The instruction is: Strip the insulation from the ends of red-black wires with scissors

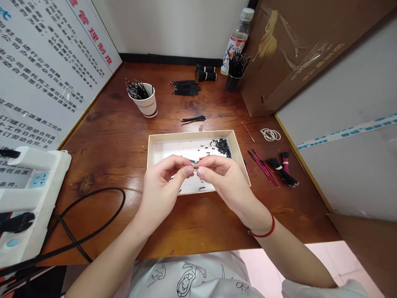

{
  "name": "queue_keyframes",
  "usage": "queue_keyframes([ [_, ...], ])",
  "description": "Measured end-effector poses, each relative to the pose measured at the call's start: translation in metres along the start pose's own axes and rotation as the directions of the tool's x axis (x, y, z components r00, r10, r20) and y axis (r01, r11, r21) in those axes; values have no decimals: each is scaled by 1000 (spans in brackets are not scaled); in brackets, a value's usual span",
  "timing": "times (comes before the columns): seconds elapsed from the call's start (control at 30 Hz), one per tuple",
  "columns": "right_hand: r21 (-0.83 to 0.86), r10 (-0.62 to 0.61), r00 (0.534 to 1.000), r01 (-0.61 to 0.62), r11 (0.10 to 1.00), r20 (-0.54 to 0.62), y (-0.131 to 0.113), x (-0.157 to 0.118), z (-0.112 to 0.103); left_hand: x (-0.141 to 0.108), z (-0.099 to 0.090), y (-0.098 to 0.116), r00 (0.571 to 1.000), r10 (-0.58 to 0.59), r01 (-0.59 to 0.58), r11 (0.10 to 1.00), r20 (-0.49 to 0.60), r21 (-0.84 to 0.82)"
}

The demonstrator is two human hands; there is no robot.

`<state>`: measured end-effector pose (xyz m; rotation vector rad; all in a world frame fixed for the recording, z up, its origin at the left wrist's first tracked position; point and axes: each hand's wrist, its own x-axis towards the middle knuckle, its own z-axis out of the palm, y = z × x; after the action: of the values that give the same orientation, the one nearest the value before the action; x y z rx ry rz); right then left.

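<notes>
As left hand (161,178) and right hand (228,178) meet over the shallow cream cardboard box (241,154) | both hands' fingers (186,170) pinch a tiny dark piece (195,167) | black clippings (222,146) inside box

Moderately bright, even indoor light, its source out of frame; soft sheen on the varnished tabletop (108,124), with sharper glints on the brown box (297,33); pale floor (260,265) nearly washed out; shadows faint and soft-edged; wide-angle stretching towards the margins, notably at the power strip (46,198); focus generally sharp, though the small piece (195,167) between the fingertips (201,171) is too fine to resolve.
</notes>
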<state>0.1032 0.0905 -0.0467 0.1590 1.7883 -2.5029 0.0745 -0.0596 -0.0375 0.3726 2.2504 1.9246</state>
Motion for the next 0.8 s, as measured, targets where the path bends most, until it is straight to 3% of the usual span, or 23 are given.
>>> queue_keyframes([
  [0.1, -12, 13, 1000, -13, 1000, 27, 0, 0, -4, -3, -2, -3, 987, 162, -160, 970, 3, 184],
  [0.2, -260, -104, 993, 115, 959, 54, -7, -2, -9, -2, -8, -6, 919, 390, -373, 827, 49, 421],
  [0.33, -618, -305, 929, 369, 694, 211, -20, -5, -15, 3, -13, -6, 798, 583, -558, 615, 155, 558],
  [0.4, -693, -345, 896, 437, 574, 279, -24, -6, -15, 6, -14, -6, 765, 609, -600, 553, 211, 577],
  [0.47, -726, -341, 883, 463, 509, 324, -26, -7, -15, 7, -14, -5, 740, 620, -634, 517, 259, 575],
  [0.57, -745, -270, 903, 428, 511, 334, -29, -8, -16, 8, -14, -5, 715, 628, -671, 493, 308, 553],
  [0.67, -720, -178, 931, 359, 594, 318, -33, -7, -19, 9, -13, -4, 702, 630, -690, 485, 333, 537],
  [0.8, -697, -149, 924, 364, 618, 351, -37, -6, -22, 9, -13, -4, 689, 633, -705, 473, 353, 528],
])
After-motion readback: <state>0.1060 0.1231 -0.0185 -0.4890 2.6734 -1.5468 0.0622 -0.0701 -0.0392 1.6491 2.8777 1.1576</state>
